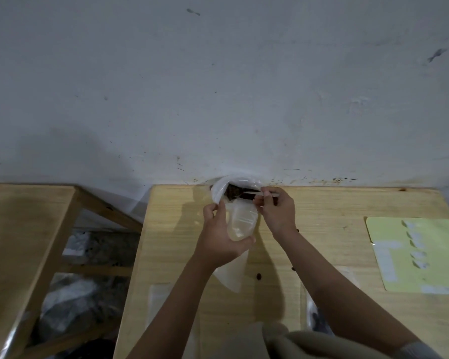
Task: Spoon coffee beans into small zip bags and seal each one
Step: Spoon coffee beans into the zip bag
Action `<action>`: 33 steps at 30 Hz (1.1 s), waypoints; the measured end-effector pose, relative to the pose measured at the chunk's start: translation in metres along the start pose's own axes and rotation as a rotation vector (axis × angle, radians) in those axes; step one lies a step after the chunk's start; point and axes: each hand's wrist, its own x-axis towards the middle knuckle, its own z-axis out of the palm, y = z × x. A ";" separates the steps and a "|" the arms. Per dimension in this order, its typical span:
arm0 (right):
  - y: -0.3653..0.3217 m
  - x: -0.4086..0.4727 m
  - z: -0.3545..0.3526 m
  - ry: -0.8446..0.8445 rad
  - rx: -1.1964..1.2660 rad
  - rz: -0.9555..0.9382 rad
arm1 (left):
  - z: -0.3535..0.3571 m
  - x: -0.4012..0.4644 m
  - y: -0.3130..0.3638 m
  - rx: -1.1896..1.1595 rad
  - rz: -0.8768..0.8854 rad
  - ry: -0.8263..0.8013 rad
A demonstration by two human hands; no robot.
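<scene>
My left hand [219,238] grips a small clear zip bag [241,221], mouth held up toward the far edge of the wooden table [322,229]. My right hand [276,209] pinches a pale spoon [254,193] whose bowl reaches into a large white bag of coffee beans [224,189] that leans against the wall. Dark beans show in that bag's open mouth. The small bag looks empty.
A yellow sheet [420,255] with white labels lies at the right. Loose beans [258,275] lie on the table near my right forearm. Flat clear bags [161,307] lie near the front edge. A second wooden table [24,229] stands to the left, with bags on the floor between.
</scene>
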 end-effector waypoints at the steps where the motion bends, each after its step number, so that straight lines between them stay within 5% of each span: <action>1: 0.002 -0.001 0.001 -0.008 -0.002 -0.002 | -0.001 0.000 0.001 0.003 0.000 0.001; 17: 0.000 -0.015 -0.041 -0.015 0.180 0.105 | -0.001 -0.001 -0.015 0.041 -0.012 0.004; 26: -0.008 -0.045 -0.089 -0.072 0.142 -0.061 | 0.008 -0.014 -0.020 0.256 -0.015 0.021; 33: -0.022 -0.069 -0.093 -0.206 -0.140 -0.349 | 0.015 -0.019 -0.016 0.229 0.009 0.037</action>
